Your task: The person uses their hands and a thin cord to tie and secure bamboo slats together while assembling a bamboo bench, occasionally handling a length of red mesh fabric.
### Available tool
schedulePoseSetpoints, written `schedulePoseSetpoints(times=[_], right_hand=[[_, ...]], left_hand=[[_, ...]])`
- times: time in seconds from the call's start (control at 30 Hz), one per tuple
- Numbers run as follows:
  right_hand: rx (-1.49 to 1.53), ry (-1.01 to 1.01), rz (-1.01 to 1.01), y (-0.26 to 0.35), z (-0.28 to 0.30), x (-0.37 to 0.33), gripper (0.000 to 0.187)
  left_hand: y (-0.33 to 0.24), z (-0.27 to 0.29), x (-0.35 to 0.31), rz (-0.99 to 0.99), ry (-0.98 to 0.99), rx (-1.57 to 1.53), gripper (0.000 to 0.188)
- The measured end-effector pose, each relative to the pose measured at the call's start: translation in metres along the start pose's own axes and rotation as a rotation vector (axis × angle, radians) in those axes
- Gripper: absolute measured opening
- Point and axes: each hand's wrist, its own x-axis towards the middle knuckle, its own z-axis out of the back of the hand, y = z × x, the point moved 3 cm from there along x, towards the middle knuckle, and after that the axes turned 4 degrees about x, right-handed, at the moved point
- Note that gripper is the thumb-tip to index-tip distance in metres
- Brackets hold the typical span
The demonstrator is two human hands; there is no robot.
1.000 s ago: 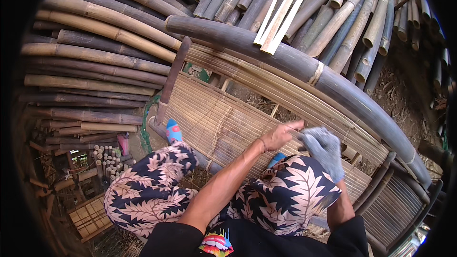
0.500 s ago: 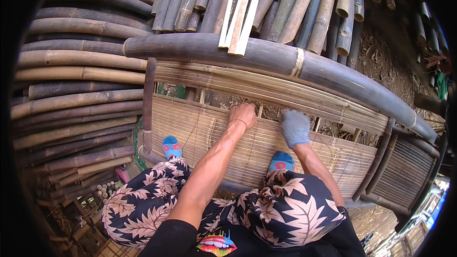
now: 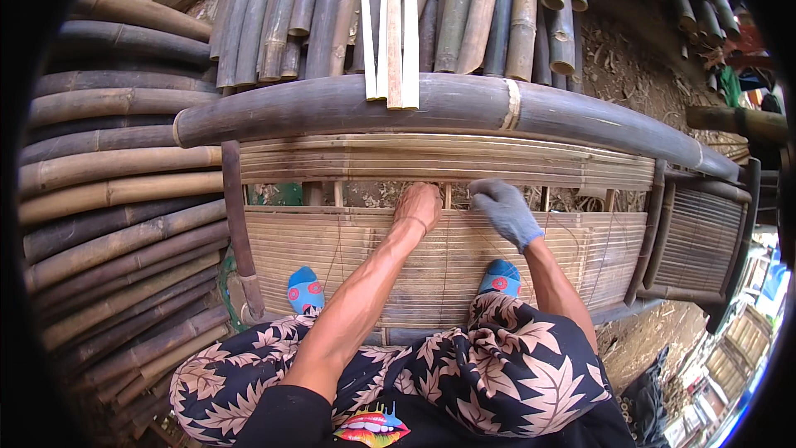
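A bamboo bench lies before me, its slatted seat (image 3: 514, 257) made of thin strips bound with dark cord. My bare left hand (image 3: 419, 206) is curled at the far edge of the seat strips, beside a short crosspiece (image 3: 448, 197). Its fingertips are hidden, so what it grips cannot be made out. To its right, my right hand (image 3: 507, 211) wears a grey knit glove and hovers by the same edge; motion smears its fingers. Beyond the open gap lies another band of strips (image 3: 398, 155) under a thick dark bamboo rail (image 3: 332, 108).
Several pale split strips (image 3: 395, 50) rest across the rail. Long bamboo poles (image 3: 124, 149) are stacked at the left, with cut lengths (image 3: 319, 8) at the back. My socked feet (image 3: 500, 276) are on the seat. A slatted end panel (image 3: 701, 232) stands at the right.
The view has turned and shifted, so the bench appears more level. My gloved right hand has tilted, its fingers now pointing left toward my left hand. The left hand stays at the seat's edge.
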Motion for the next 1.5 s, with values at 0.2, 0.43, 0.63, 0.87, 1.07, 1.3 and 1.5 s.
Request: schedulePoseSetpoints(times=[0.2, 0.43, 0.63, 0.87, 1.07, 1.3, 1.5], right_hand=[[1.154, -0.620, 0.409, 0.019, 0.207, -0.165, 0.036], [0.451, -0.842, -0.682, -0.003, 0.230, -0.318, 0.032], [0.184, -0.845, -0.752, 0.104, 0.093, -0.262, 0.049], [-0.409, -0.997, 0.013, 0.183, 0.091, -0.313, 0.060], [0.422, -0.422, -0.144, 0.153, 0.005, -0.258, 0.034], [-1.377, -0.621, -0.410, 0.005, 0.180, -0.391, 0.036], [-1.038, -0.377, -1.288, -0.099, 0.193, -0.532, 0.051]], left_hand=[[-0.001, 0.004, -0.043, -0.322, -0.307, -0.215, 0.017], [-0.036, -0.016, -0.068, -0.557, 0.117, -0.224, 0.025], [-0.114, 0.025, -0.153, -0.825, 0.478, -0.335, 0.027], [-0.152, 0.104, -0.234, -1.133, 0.434, -0.403, 0.023], [-0.122, 0.157, -0.200, -1.090, 0.315, -0.445, 0.022], [-0.020, 0.252, -0.111, -0.657, -0.035, -0.514, 0.026], [0.009, 0.193, -0.098, -0.441, 0.541, -0.573, 0.016]])
